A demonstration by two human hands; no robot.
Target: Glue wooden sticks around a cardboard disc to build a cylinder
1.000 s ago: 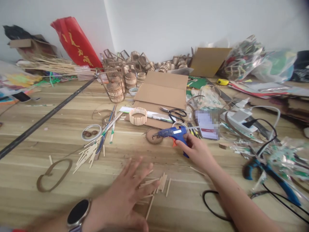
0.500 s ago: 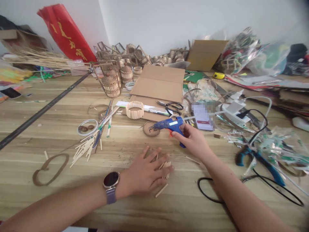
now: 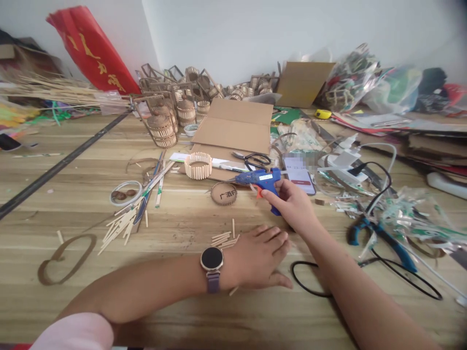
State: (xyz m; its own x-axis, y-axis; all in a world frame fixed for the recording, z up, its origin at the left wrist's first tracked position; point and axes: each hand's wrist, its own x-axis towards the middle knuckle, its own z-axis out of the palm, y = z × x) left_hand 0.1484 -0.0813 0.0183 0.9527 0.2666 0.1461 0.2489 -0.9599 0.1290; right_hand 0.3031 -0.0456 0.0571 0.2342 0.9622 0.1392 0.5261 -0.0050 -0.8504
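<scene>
My right hand [image 3: 294, 201] grips a blue glue gun [image 3: 260, 180] by its handle, nozzle pointing left. Just below the nozzle lies a round cardboard disc [image 3: 224, 193] with dark printed characters and a rim around it. My left hand [image 3: 260, 257], with a watch at its wrist, lies palm down on the table with the fingers spread. Several short wooden sticks [image 3: 221, 239] show beside and partly under that hand; what else is beneath the palm is hidden. A ring of upright short sticks [image 3: 198, 166] stands behind the disc.
To the left are loose sticks [image 3: 118, 226], a tape roll [image 3: 126, 193] and a curled brown strip [image 3: 67, 260]. Scissors [image 3: 251, 159], a phone [image 3: 299, 175] and cardboard [image 3: 233, 129] lie farther back. At right are blue-handled pliers [image 3: 383, 238] and a black cable [image 3: 310, 294].
My left hand has slid to the right across the table, uncovering several short sticks. The glue gun has lifted off the disc slightly, so the printed characters show.
</scene>
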